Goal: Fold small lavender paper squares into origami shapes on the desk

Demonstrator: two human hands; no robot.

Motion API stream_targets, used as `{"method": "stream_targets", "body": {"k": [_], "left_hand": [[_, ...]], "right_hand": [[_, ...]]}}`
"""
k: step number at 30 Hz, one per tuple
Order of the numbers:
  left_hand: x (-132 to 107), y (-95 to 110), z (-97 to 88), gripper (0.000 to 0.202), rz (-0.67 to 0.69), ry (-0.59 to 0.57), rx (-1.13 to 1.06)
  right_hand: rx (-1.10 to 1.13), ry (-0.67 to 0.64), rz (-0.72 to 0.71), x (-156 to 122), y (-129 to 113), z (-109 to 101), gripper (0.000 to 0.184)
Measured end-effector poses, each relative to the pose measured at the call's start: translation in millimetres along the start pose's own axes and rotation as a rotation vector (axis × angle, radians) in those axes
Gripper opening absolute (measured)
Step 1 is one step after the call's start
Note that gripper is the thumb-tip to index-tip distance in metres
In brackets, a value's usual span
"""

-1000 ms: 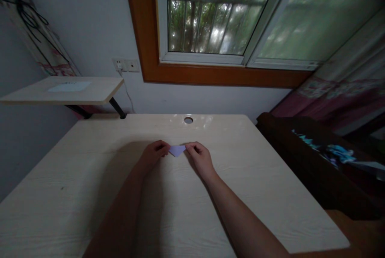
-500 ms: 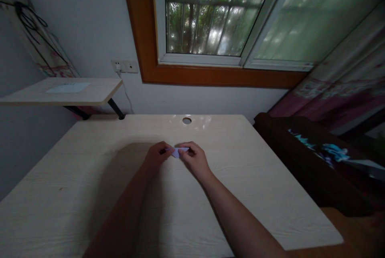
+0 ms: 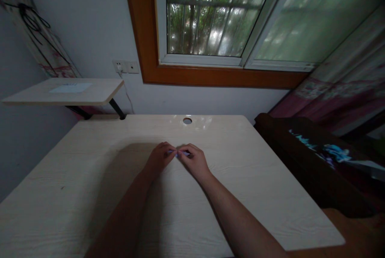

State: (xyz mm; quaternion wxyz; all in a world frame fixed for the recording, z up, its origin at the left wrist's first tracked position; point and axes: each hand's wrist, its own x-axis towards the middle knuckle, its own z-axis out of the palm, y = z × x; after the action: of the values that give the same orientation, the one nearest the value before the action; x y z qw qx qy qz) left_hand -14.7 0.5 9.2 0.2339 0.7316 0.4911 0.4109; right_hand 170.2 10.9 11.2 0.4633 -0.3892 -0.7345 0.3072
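Note:
A small piece of pale lilac paper is pinched between my two hands, just above or against the tabletop; I cannot tell which. It looks folded, and the fingers cover most of it. My left hand grips its left end between thumb and fingertips. From the other side my right hand pinches the right part. The two thumbs meet or nearly meet over the middle of the paper.
The pale wooden table spreads around both hands. At its back edge is a round cable hole. A raised shelf with a white sheet stands back left. Beyond the right edge is a dark brown piece of furniture with bluish items.
My thumbs and fingertips have come closer together over the paper, and less of it shows. The hands stay at about the same spot on the table.

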Motion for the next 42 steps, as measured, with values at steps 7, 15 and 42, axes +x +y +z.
{"method": "stream_targets", "body": {"k": [7, 15, 42], "left_hand": [[-0.8, 1.7, -0.2, 0.014, 0.006, 0.006, -0.022], [-1.1, -3.2, -3.1, 0.017, -0.137, 0.081, -0.105], [-0.7, -8.4, -4.9, 0.021, -0.215, 0.174, -0.209]], "right_hand": [[-0.034, 0.003, 0.001, -0.9, 0.9, 1.6, 0.009], [-0.051, 0.164, 0.143, 2.3, 5.1, -2.1, 0.011], [0.175, 0.228, 0.248, -0.9, 19.3, 2.5, 0.026]]}}
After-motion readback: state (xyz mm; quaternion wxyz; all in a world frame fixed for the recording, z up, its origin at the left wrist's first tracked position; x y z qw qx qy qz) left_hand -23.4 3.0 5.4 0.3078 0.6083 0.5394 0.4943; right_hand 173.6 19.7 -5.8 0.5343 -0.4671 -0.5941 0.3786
